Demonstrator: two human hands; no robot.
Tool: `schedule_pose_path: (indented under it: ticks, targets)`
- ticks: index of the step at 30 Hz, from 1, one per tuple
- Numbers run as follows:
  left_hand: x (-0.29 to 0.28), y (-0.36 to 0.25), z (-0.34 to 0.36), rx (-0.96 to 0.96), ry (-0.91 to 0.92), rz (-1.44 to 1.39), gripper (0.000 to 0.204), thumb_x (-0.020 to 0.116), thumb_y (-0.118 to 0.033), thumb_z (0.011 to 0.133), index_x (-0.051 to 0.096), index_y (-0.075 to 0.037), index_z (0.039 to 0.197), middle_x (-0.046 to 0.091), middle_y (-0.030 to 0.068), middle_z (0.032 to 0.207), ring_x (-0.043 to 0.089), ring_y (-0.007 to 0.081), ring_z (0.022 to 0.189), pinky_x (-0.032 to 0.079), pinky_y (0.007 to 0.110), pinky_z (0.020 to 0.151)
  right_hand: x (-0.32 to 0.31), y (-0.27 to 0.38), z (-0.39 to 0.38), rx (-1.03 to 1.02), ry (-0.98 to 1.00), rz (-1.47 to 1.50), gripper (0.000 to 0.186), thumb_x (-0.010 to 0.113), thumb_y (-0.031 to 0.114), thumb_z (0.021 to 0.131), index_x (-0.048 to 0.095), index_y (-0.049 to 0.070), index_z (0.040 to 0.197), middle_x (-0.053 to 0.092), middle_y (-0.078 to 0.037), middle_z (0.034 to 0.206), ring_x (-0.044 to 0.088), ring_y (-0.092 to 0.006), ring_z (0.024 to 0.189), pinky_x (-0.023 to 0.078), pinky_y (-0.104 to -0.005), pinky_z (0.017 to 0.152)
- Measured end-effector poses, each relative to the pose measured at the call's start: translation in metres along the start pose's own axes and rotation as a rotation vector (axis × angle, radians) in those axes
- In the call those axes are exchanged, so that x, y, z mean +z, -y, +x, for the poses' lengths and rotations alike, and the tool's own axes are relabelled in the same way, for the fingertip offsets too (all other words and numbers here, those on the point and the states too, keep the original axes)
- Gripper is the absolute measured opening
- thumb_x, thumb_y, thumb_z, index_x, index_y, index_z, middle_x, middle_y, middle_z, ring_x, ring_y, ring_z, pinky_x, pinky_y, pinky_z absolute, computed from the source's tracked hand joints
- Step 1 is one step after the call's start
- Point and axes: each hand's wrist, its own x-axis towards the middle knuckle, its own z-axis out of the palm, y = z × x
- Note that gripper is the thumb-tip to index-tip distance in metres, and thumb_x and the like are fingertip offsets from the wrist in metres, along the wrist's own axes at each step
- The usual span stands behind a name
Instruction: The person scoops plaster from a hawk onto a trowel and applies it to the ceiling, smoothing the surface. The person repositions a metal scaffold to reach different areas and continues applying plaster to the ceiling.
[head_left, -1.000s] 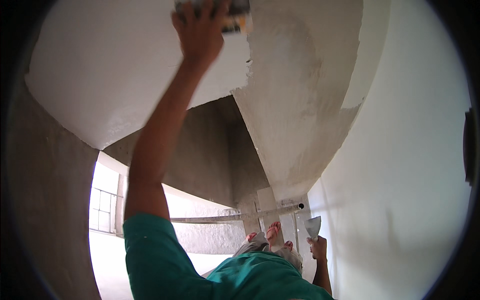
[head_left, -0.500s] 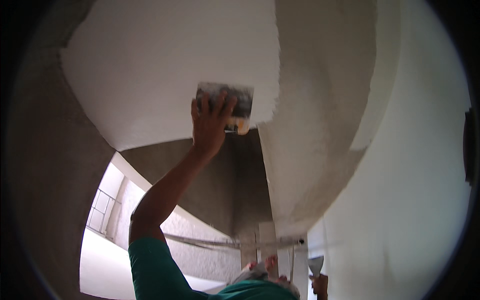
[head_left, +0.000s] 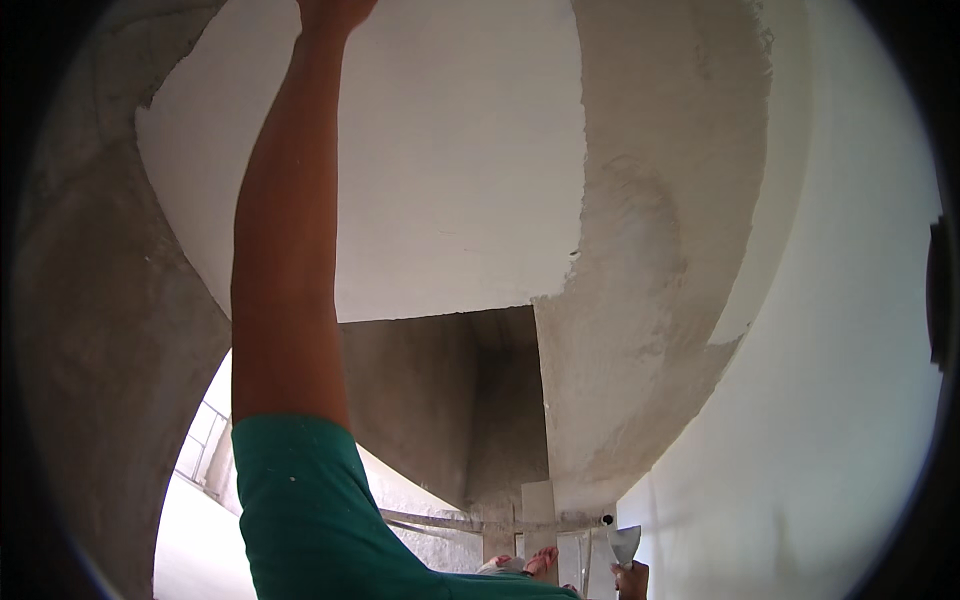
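Observation:
My left arm, in a green sleeve, reaches up across a white-coated surface with a ragged edge against bare grey plaster. Only the base of my left hand shows at the top rim; its fingers and anything in them are out of frame. Low at the right, my right hand grips the handle of a putty knife, its pale, smeared blade upright beside the white wall.
A dark grey recess lies below the coated surface. At the bottom are planks, a metal tube and my bare feet. A bright opening with a metal grille is at lower left, beside a grey wall.
My left hand came down over the white surface with a wide blade, then moved up out of frame. The surroundings shifted downward in view. My right hand still holds the putty knife.

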Motion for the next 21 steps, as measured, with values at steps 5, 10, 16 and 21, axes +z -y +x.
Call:
schedule_pose_path:
  ticks: [5,10,16,21]
  targets:
    - [-0.006,-0.001,0.005,-0.028,0.102,0.023,0.064,0.058,0.001,0.082,0.047,-0.017,0.142,0.057,0.0072,0.134,0.055,0.0308,0.120,0.041,0.058,0.100,0.008,0.002,0.013,0.005,0.005,-0.013,0.018,0.074,0.010,0.079,0.062,-0.001,0.072,0.053,-0.004,0.051,0.051,-0.0134,0.040,0.038,-0.0329,0.039]
    - [-0.023,-0.013,-0.038,-0.050,0.261,0.067,0.063,0.056,0.001,0.086,0.043,-0.014,0.146,0.049,0.0095,0.146,0.051,0.0314,0.128,0.037,0.058,0.105,0.005,0.018,0.007,0.003,0.015,-0.144,0.023,0.074,0.014,0.081,0.061,0.000,0.069,0.051,-0.004,0.048,0.048,-0.0129,0.038,0.035,-0.0327,0.037]
    - [-0.011,-0.042,-0.192,0.094,0.212,0.168,0.061,0.060,-0.002,0.086,0.045,-0.011,0.144,0.048,0.0119,0.147,0.048,0.0345,0.129,0.036,0.058,0.106,-0.008,0.028,-0.012,0.111,0.027,-0.145,0.023,0.073,0.016,0.082,0.060,0.002,0.070,0.049,-0.003,0.048,0.045,-0.0125,0.036,0.032,-0.0319,0.035]
    - [-0.002,-0.086,-0.351,0.043,0.270,-0.082,0.093,0.076,-0.004,0.067,0.039,-0.033,0.148,0.041,0.0010,0.149,0.039,0.0380,0.133,0.031,0.064,0.107,-0.022,0.022,-0.024,0.183,0.032,-0.190,0.019,0.072,0.017,0.083,0.061,0.003,0.077,0.048,0.000,0.052,0.045,-0.0104,0.039,0.030,-0.0293,0.033]
